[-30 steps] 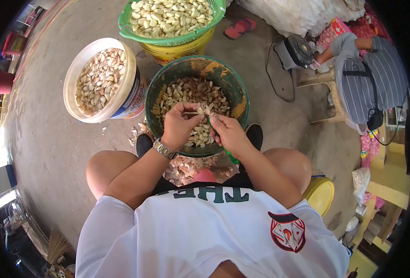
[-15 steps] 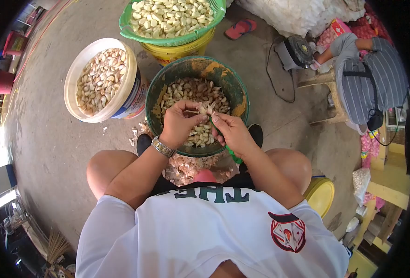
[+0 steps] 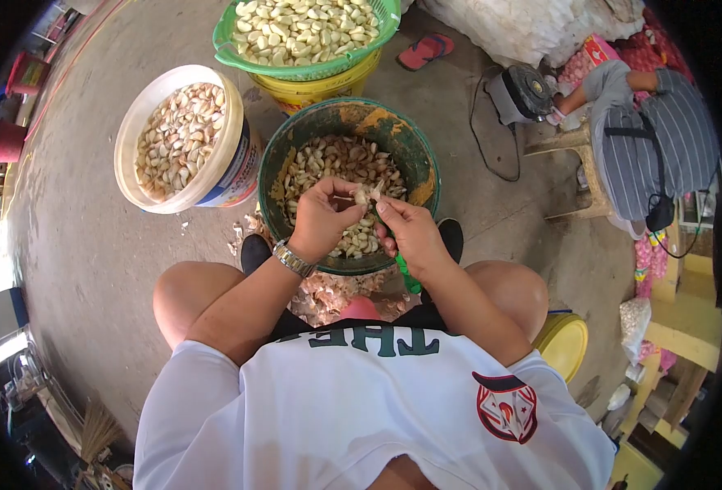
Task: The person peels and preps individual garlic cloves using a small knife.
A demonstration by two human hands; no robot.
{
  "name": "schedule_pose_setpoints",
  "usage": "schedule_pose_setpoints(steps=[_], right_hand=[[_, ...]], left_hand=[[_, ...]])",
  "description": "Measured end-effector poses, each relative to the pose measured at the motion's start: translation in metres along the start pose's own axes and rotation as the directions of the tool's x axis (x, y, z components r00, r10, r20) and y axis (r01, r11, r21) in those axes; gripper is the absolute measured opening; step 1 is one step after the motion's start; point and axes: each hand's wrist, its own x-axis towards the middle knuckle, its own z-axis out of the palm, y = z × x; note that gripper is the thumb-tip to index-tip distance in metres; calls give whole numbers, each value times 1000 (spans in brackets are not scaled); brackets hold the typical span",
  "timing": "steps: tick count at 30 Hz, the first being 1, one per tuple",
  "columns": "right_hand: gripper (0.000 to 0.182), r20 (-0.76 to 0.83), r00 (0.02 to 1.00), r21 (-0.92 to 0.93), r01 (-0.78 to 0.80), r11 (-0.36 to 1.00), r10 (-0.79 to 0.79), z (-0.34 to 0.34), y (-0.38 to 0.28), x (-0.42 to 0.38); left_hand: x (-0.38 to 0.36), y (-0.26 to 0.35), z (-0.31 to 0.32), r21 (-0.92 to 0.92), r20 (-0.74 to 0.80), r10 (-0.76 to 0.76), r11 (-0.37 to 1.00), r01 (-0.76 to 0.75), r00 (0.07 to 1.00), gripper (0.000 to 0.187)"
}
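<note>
Over a dark green tub [image 3: 420, 135] of garlic cloves [image 3: 357, 155], my two hands meet at the fingertips. My left hand [image 3: 322, 219], with a metal watch at the wrist, pinches a garlic clove [image 3: 362, 197]. The right hand [image 3: 412, 234] is closed round a green-handled tool [image 3: 407, 274], which looks like a small knife; its blade is hidden. Its thumb and forefinger are at a papery bit of skin [image 3: 376, 193] beside the clove. Within the tub, paler cloves lie nearest me and browner ones farther back.
Left of the tub stands a white bucket [image 3: 124, 167] of unpeeled cloves. Behind it, a green basket [image 3: 224, 51] of peeled cloves rests on a yellow bucket [image 3: 328, 91]. Garlic skins [image 3: 328, 296] litter the floor between my feet. At right, another person [image 3: 663, 139] is near a plastic stool [image 3: 569, 147].
The hands stay over the tub, with small finger movements at the clove. The papery skin now stands a little apart from the clove, toward my right hand. The view has shifted slightly.
</note>
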Motion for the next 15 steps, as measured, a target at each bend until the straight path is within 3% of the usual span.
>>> schedule_pose_setpoints(steps=[3,6,9,12,15], right_hand=[[30,5,1000,27,8,1000,-8,2,-2,-2],[31,12,986,-155,166,974,-166,1,7,4],[32,-11,977,-203,206,957,-212,2,8,3],[32,-107,978,-86,172,981,-181,-4,4,6],[36,-77,993,-5,89,996,-89,-6,-1,3]], left_hand=[[2,2,-4,-138,89,-104,984,116,991,26],[4,-1,-2,-270,107,-111,953,136,988,27],[4,-3,-6,-224,146,-163,955,193,976,28],[3,4,-4,-372,162,-219,890,265,962,27],[4,11,-3,-464,191,-296,813,352,936,25]])
